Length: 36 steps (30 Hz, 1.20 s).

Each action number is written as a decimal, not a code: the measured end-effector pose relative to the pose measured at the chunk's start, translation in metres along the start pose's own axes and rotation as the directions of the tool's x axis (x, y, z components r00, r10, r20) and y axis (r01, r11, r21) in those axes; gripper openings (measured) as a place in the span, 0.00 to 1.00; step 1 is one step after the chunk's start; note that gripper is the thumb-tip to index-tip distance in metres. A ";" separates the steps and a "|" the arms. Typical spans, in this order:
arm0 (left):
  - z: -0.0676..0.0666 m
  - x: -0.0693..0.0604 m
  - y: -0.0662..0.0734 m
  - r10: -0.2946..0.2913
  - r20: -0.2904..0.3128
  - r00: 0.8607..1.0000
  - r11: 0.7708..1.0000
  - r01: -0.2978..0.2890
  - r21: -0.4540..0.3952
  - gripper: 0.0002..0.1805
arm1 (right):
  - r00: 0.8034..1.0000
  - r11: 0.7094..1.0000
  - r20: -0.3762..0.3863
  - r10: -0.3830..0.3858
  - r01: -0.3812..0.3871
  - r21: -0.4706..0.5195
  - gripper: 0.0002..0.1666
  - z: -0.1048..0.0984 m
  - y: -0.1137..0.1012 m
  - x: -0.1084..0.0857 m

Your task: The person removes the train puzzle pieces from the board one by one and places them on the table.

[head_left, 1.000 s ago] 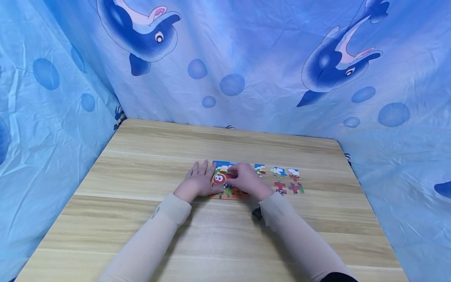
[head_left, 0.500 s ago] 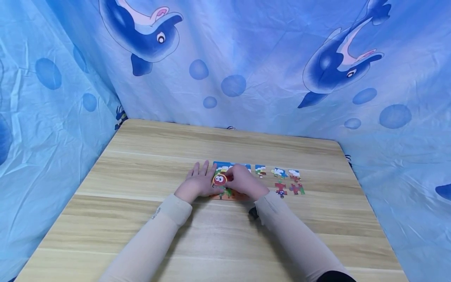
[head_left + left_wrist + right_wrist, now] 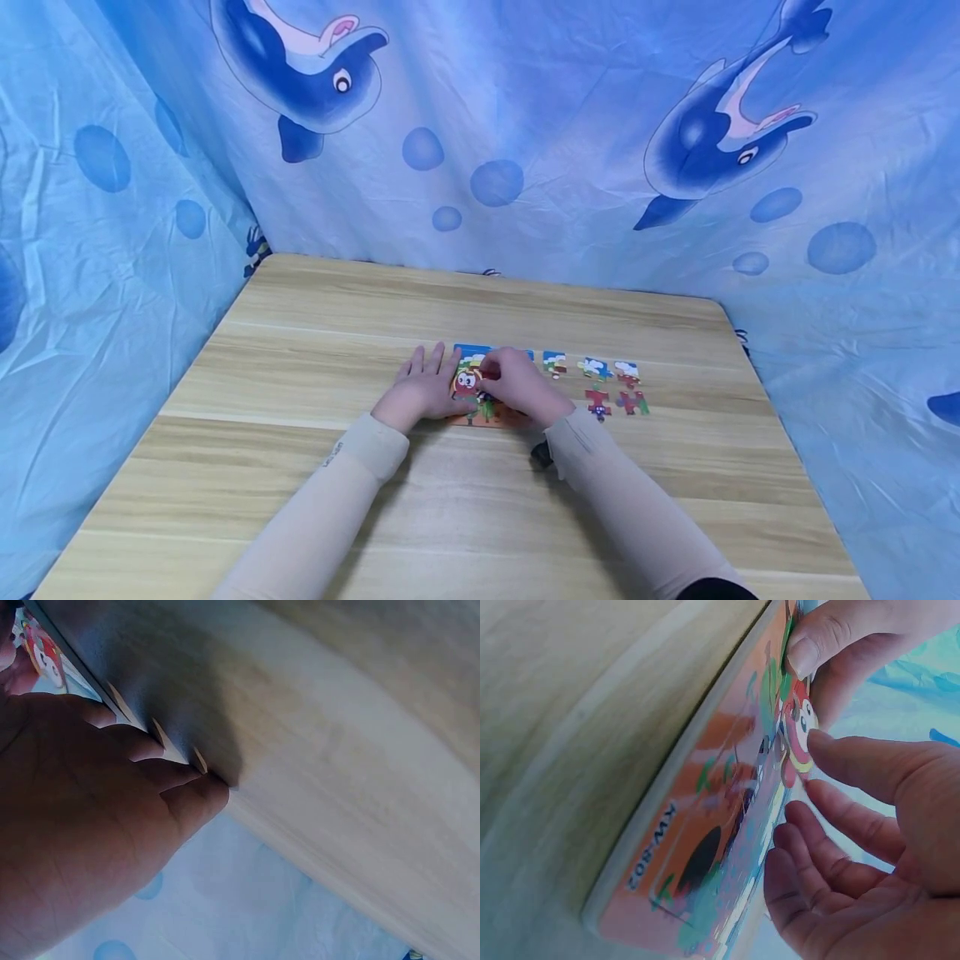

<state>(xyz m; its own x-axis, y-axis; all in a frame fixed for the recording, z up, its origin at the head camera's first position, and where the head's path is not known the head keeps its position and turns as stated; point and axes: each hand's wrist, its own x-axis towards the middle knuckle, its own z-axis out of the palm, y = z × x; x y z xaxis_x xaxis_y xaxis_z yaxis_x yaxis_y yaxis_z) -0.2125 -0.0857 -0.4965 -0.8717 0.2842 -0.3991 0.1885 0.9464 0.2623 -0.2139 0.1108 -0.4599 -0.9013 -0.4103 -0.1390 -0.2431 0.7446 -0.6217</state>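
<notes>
A jigsaw board [image 3: 480, 419] with an orange lower border lies on the table, part of it under my hands. My left hand [image 3: 422, 392] rests along its left edge, fingers stretched out and flat. The left thumb [image 3: 804, 656] presses down on the board's picture. Above the board's left part, my right hand [image 3: 525, 387] pinches a jigsaw piece [image 3: 802, 724] with a red face and big white eyes between thumb and index finger. The piece stands tilted in the right wrist view. Whether it touches the board there, I cannot tell.
Several loose jigsaw pieces lie right of the board, including a cloud piece [image 3: 596, 367] and a red piece [image 3: 597, 402]. Another piece [image 3: 554, 362] lies close to the board's upper right corner. A blue dolphin curtain [image 3: 495, 233] hangs behind the wooden table [image 3: 465, 508].
My right hand has shifted slightly left, keeping its pinch on the red-faced piece. The piece has turned a little. My left hand stays at the board's edge.
</notes>
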 end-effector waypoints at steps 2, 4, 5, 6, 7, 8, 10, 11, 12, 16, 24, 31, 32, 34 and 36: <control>0.000 -0.001 0.000 0.005 -0.017 1.000 1.000 -0.005 -0.003 0.64 | 1.000 1.000 -0.007 -0.007 0.007 0.030 0.07 -0.001 0.001 -0.001; 0.002 0.000 -0.002 0.006 -0.026 1.000 1.000 -0.006 0.000 0.64 | 1.000 0.998 -0.018 -0.013 0.014 0.053 0.06 -0.001 0.001 -0.003; 0.002 0.001 -0.002 0.006 -0.026 1.000 1.000 -0.006 -0.002 0.64 | 1.000 0.998 -0.025 -0.017 0.019 0.061 0.05 -0.001 0.001 -0.004; 0.003 0.002 -0.003 0.008 -0.024 1.000 1.000 -0.008 -0.002 0.64 | 0.999 0.998 -0.034 -0.023 0.025 0.064 0.04 -0.001 0.001 -0.005; 0.004 0.004 -0.004 0.004 -0.020 1.000 1.000 -0.004 0.004 0.64 | 0.999 0.997 -0.042 -0.029 0.031 0.067 0.04 -0.001 0.002 -0.005; 0.004 0.005 -0.005 0.003 -0.015 1.000 1.000 -0.003 0.007 0.64 | 0.998 0.997 -0.049 -0.034 0.038 0.070 0.04 -0.001 0.002 -0.006; 0.004 0.006 -0.005 -0.004 -0.003 1.000 1.000 0.004 0.011 0.64 | 0.997 0.996 -0.062 -0.045 0.049 0.072 0.04 -0.001 0.002 -0.007; 0.004 0.006 -0.005 -0.007 0.001 1.000 1.000 0.007 0.010 0.64 | 0.997 0.995 -0.063 -0.050 0.055 0.079 0.04 -0.001 0.003 -0.008; 0.004 0.006 -0.005 -0.010 0.005 1.000 1.000 0.010 0.012 0.64 | 0.996 0.994 -0.064 -0.055 0.061 0.086 0.04 -0.001 0.003 -0.008; 0.003 0.005 -0.003 -0.018 0.015 1.000 1.000 0.018 0.013 0.63 | 0.996 0.990 -0.065 -0.060 0.068 0.125 0.03 -0.001 0.003 -0.009; 0.000 0.002 -0.002 -0.002 0.020 1.000 1.000 0.002 0.012 0.63 | 0.995 0.984 -0.073 -0.065 0.077 0.162 0.04 0.000 0.004 -0.007; 0.001 0.004 -0.002 -0.009 0.017 1.000 1.000 0.008 0.017 0.64 | 0.993 0.973 -0.084 -0.086 0.102 0.207 0.02 -0.001 0.008 -0.008; 0.002 0.004 -0.002 -0.009 0.017 1.000 1.000 0.009 0.019 0.64 | 0.992 0.971 -0.090 -0.087 0.105 0.215 0.02 -0.002 0.009 -0.008; 0.003 0.005 -0.003 -0.011 0.014 1.000 1.000 0.011 0.027 0.64 | 0.990 0.967 -0.112 -0.081 0.105 0.230 0.02 -0.004 0.010 -0.008; 0.003 0.005 -0.003 -0.006 0.008 1.000 1.000 0.006 0.024 0.65 | 0.989 0.966 -0.135 -0.064 0.096 0.241 0.03 -0.006 0.011 -0.010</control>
<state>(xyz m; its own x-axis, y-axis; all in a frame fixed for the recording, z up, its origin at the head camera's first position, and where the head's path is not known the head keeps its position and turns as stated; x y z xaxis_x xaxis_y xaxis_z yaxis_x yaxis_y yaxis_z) -0.2158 -0.0871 -0.5017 -0.8693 0.2796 -0.4076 0.1943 0.9516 0.2383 -0.2102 0.1265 -0.4608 -0.9242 -0.3820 0.0068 -0.2345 0.5532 -0.7994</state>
